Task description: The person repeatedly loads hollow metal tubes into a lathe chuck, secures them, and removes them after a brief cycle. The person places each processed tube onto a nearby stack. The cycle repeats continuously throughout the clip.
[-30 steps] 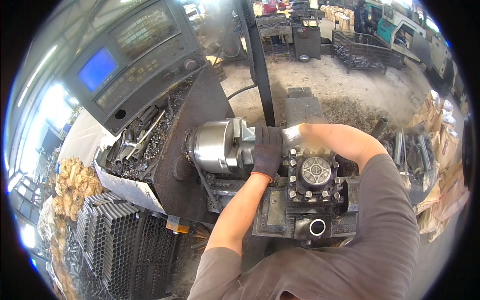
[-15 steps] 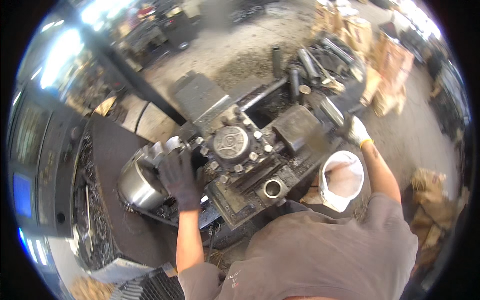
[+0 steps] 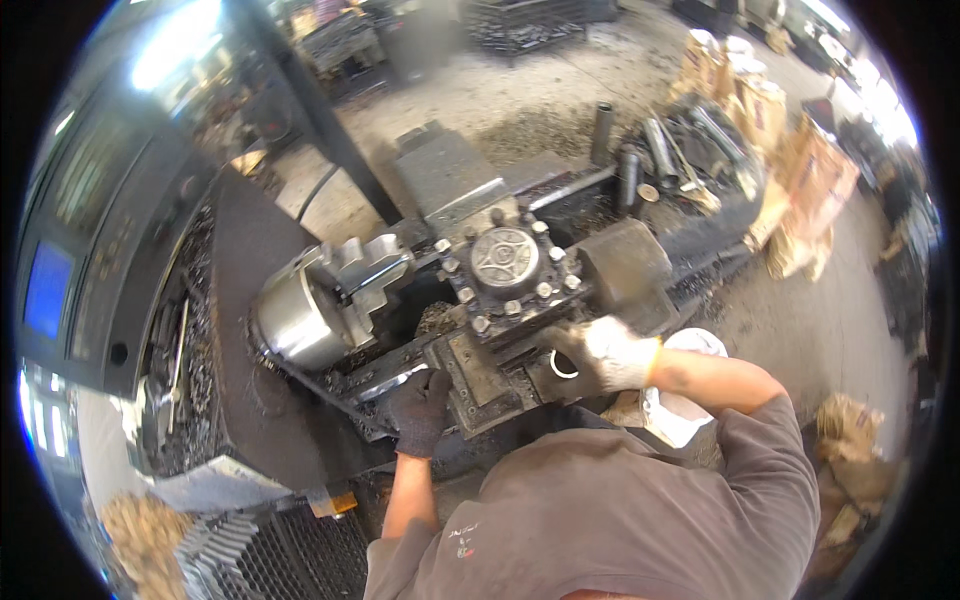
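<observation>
My left hand [image 3: 418,408], in a dark glove, has its fingers curled beside a bright metal strip [image 3: 393,382] below the chuck. What lies inside those fingers is hidden. My right hand [image 3: 612,355], in a white glove with darkened fingers, closes around a short metal tube [image 3: 563,367] at the machine's slide; only its pale rim shows. Just beyond that hand stands the square tool post [image 3: 505,262], with bolts around its round cap. The large shiny lathe chuck [image 3: 305,318] is on the left, its stepped jaws facing the tool post.
A white bucket [image 3: 690,405] sits right of the slide, partly behind my right arm. Metal tubes [image 3: 628,178] and tools stand at the far right end of the machine. Brown paper sacks [image 3: 805,195] line the floor beyond. A control panel with a blue screen [image 3: 48,290] is at far left.
My right hand has come from the machine's right end to the metal tube. My left hand has dropped from the chuck jaws toward the bright strip, and its fingers have curled.
</observation>
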`<action>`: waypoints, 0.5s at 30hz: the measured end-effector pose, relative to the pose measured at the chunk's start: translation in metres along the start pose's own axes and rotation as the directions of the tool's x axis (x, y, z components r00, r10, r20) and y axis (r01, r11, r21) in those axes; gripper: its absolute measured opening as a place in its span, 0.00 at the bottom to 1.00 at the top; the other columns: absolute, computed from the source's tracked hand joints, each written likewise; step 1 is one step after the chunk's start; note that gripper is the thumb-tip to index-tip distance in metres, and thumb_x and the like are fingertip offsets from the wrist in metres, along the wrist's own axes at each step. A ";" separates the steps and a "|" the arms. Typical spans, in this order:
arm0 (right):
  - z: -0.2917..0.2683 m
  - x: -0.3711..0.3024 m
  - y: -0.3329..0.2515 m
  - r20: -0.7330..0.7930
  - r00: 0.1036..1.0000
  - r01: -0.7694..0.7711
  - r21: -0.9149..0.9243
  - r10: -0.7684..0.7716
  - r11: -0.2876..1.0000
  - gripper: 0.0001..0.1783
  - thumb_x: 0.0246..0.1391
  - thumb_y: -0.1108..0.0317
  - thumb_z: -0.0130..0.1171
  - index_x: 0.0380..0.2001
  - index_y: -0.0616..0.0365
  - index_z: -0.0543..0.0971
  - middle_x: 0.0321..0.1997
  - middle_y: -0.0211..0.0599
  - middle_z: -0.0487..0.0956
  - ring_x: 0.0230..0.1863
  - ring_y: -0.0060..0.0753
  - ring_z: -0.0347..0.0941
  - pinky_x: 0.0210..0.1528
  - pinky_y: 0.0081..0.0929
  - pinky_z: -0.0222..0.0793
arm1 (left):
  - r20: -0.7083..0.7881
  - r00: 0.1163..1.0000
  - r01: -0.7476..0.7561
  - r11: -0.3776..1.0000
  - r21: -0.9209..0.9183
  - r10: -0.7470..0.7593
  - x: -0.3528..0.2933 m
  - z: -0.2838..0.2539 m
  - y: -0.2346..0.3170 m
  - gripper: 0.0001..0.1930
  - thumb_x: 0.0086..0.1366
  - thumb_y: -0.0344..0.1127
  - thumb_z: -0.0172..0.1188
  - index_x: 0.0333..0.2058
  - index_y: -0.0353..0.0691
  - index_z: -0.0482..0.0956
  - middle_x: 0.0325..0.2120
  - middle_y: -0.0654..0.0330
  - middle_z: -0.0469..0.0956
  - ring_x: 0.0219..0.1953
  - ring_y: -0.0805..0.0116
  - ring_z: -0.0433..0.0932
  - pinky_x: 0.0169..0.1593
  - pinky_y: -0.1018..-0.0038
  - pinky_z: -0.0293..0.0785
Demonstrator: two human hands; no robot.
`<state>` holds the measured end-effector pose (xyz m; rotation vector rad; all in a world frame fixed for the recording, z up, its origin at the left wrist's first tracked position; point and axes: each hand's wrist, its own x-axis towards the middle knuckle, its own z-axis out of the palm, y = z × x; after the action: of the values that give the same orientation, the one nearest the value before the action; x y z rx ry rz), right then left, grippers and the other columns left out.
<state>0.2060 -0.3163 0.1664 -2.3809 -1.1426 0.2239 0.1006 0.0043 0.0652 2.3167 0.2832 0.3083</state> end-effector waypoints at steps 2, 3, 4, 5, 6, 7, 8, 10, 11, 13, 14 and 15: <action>-0.013 0.029 -0.023 0.117 0.992 0.036 0.072 -0.045 0.997 0.20 0.51 0.63 0.73 0.47 0.58 0.83 0.37 0.49 0.87 0.35 0.48 0.86 0.37 0.40 0.82 | -0.065 0.998 -0.024 1.000 -0.003 0.024 -0.017 0.000 -0.020 0.14 0.72 0.44 0.60 0.36 0.39 0.86 0.30 0.47 0.85 0.34 0.45 0.84 0.41 0.58 0.78; -0.025 0.041 -0.024 0.190 0.975 0.090 0.119 -0.112 0.989 0.19 0.51 0.64 0.73 0.45 0.57 0.83 0.37 0.47 0.87 0.33 0.47 0.86 0.35 0.39 0.82 | -0.082 0.993 0.086 0.996 0.031 -0.083 -0.028 -0.001 -0.032 0.15 0.73 0.44 0.60 0.36 0.38 0.85 0.29 0.48 0.84 0.33 0.47 0.84 0.40 0.59 0.78; -0.039 0.048 -0.023 0.025 0.963 0.248 0.297 -0.267 0.922 0.19 0.50 0.66 0.74 0.45 0.58 0.83 0.36 0.45 0.87 0.33 0.44 0.87 0.35 0.38 0.82 | -0.118 0.980 0.165 0.986 0.033 -0.161 -0.043 -0.002 -0.044 0.16 0.74 0.45 0.59 0.35 0.38 0.85 0.28 0.49 0.84 0.32 0.50 0.84 0.40 0.60 0.78; -0.057 0.053 -0.019 -0.069 0.944 0.320 0.438 -0.323 0.840 0.19 0.50 0.67 0.74 0.45 0.58 0.83 0.36 0.43 0.87 0.33 0.41 0.87 0.35 0.36 0.82 | -0.134 0.952 0.282 0.959 0.030 -0.276 -0.060 -0.001 -0.056 0.17 0.75 0.46 0.58 0.35 0.38 0.84 0.27 0.50 0.83 0.31 0.52 0.84 0.39 0.61 0.77; -0.077 0.066 -0.011 -0.102 0.909 0.402 0.468 -0.403 0.787 0.20 0.50 0.69 0.75 0.46 0.60 0.83 0.37 0.39 0.88 0.34 0.34 0.87 0.36 0.33 0.83 | -0.202 0.951 0.253 0.965 0.074 -0.234 -0.078 -0.001 -0.070 0.17 0.75 0.46 0.58 0.35 0.39 0.84 0.26 0.52 0.83 0.31 0.55 0.83 0.39 0.61 0.77; -0.093 0.083 -0.005 -0.124 0.889 0.443 0.471 -0.440 0.763 0.22 0.51 0.69 0.73 0.50 0.62 0.82 0.39 0.41 0.88 0.36 0.32 0.87 0.39 0.31 0.85 | -0.249 0.942 0.260 0.958 0.121 -0.224 -0.096 -0.002 -0.084 0.16 0.76 0.46 0.57 0.36 0.40 0.84 0.26 0.55 0.83 0.32 0.59 0.83 0.38 0.62 0.77; -0.111 0.106 0.004 -0.080 0.860 0.498 0.344 -0.503 0.796 0.23 0.51 0.70 0.73 0.52 0.62 0.82 0.37 0.42 0.88 0.34 0.34 0.87 0.38 0.32 0.85 | -0.289 0.916 0.314 0.945 0.088 -0.278 -0.116 0.001 -0.098 0.16 0.76 0.46 0.57 0.36 0.40 0.84 0.26 0.57 0.82 0.32 0.61 0.82 0.38 0.63 0.77; -0.128 0.157 0.018 0.087 0.877 0.479 -0.070 -0.473 0.875 0.25 0.44 0.73 0.70 0.50 0.61 0.80 0.33 0.46 0.87 0.32 0.42 0.87 0.34 0.37 0.86 | -0.383 0.776 0.349 0.846 -0.403 -0.502 -0.150 0.004 -0.127 0.14 0.77 0.46 0.57 0.39 0.43 0.84 0.28 0.61 0.81 0.34 0.66 0.81 0.38 0.65 0.76; -0.118 0.190 0.021 0.105 0.949 0.316 -0.271 -0.298 0.909 0.24 0.44 0.70 0.69 0.49 0.60 0.81 0.31 0.47 0.85 0.33 0.48 0.87 0.38 0.40 0.85 | -0.362 0.691 0.286 0.696 -0.659 -0.626 -0.162 0.007 -0.142 0.13 0.77 0.45 0.57 0.40 0.44 0.84 0.29 0.63 0.81 0.35 0.68 0.80 0.38 0.66 0.76; -0.106 0.237 0.040 0.161 0.984 0.124 -0.298 -0.078 0.946 0.21 0.49 0.65 0.71 0.48 0.59 0.84 0.33 0.46 0.88 0.34 0.47 0.87 0.39 0.40 0.84 | -0.361 0.638 0.198 0.598 -0.776 -0.680 -0.183 0.004 -0.165 0.16 0.77 0.52 0.58 0.46 0.46 0.82 0.37 0.64 0.81 0.36 0.66 0.78 0.40 0.67 0.76; -0.089 0.260 0.048 0.120 0.987 0.152 -0.547 -0.103 0.823 0.15 0.46 0.62 0.71 0.38 0.57 0.88 0.31 0.46 0.87 0.33 0.47 0.87 0.37 0.41 0.83 | -0.341 0.674 0.127 0.557 -0.821 -0.655 -0.191 -0.003 -0.174 0.17 0.76 0.54 0.58 0.46 0.46 0.82 0.38 0.63 0.81 0.37 0.66 0.78 0.40 0.67 0.76; -0.075 0.275 0.060 0.166 0.986 0.131 -0.630 -0.033 0.765 0.10 0.44 0.62 0.71 0.28 0.55 0.89 0.30 0.46 0.87 0.32 0.47 0.87 0.36 0.41 0.83 | -0.323 0.638 0.138 0.517 -0.845 -0.699 -0.198 -0.008 -0.178 0.19 0.76 0.56 0.58 0.46 0.46 0.81 0.38 0.63 0.80 0.38 0.65 0.79 0.41 0.66 0.76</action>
<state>0.4485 -0.1631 0.2181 -2.9272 -1.5906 -0.0425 -0.1090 0.0728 -0.0849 1.1234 0.9078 0.7836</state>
